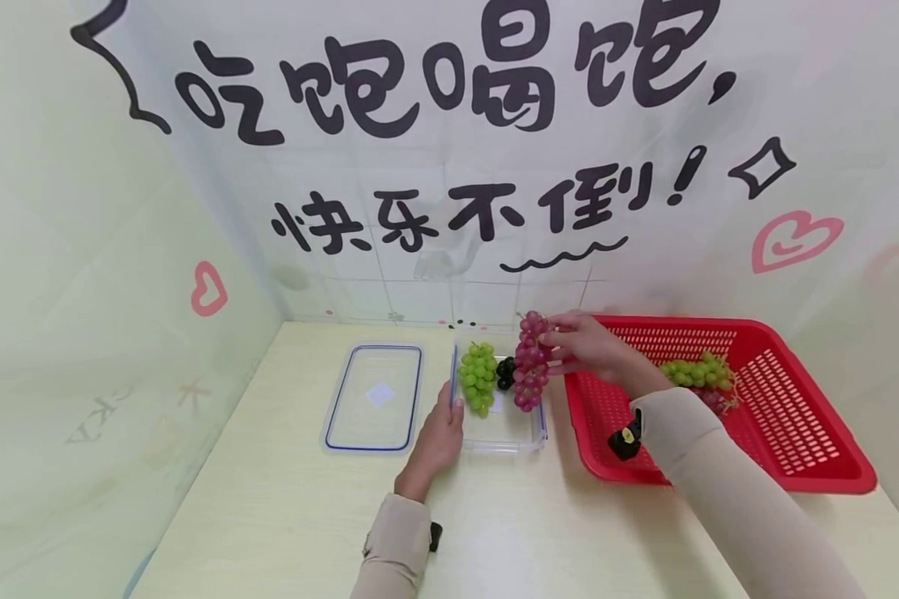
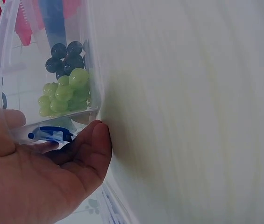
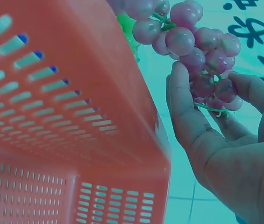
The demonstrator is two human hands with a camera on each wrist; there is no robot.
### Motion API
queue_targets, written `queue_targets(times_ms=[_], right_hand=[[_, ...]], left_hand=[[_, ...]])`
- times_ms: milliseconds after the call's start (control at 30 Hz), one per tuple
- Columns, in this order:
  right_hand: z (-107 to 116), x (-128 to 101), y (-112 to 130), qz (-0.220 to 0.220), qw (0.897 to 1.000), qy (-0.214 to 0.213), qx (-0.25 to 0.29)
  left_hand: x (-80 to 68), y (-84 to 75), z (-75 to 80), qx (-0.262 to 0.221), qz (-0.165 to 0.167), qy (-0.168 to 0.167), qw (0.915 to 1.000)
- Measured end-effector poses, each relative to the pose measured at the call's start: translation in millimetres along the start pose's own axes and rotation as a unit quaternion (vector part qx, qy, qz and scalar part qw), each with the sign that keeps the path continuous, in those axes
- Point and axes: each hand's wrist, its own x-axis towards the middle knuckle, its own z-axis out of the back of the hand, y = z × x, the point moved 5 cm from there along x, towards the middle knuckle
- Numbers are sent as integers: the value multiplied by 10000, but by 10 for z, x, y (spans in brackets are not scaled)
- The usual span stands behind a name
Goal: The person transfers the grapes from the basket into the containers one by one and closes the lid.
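With my right hand [image 1: 586,344] I am pinching a red grape bunch [image 1: 530,361] above the clear container [image 1: 504,434], my left hand [image 1: 440,438] clasping its rim; lowering it beside the green grapes [image 1: 479,377] is, I judge, next.

red grapes [image 1: 530,362] — hanging, over clear container [image 1: 504,434]

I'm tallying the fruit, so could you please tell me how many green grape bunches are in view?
2. One green grape bunch lies in the clear container by the left hand; the other green bunch lies in the red basket. More may be hidden behind the right arm.
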Motion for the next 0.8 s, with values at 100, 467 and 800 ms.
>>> queue_targets(times_ms=[100, 467, 800], right_hand=[[-58, 20, -30, -109, 9999, 12, -82], [-267, 33, -80, -407, 9976, 33, -560], [-423, 52, -46, -728, 9899, 28, -1213]], left_hand=[[-5, 2, -5, 30, -26, -2, 10000], [-12, -9, -22, 52, -60, -44, 10000], [6, -6, -9, 103, 28, -61, 9999]])
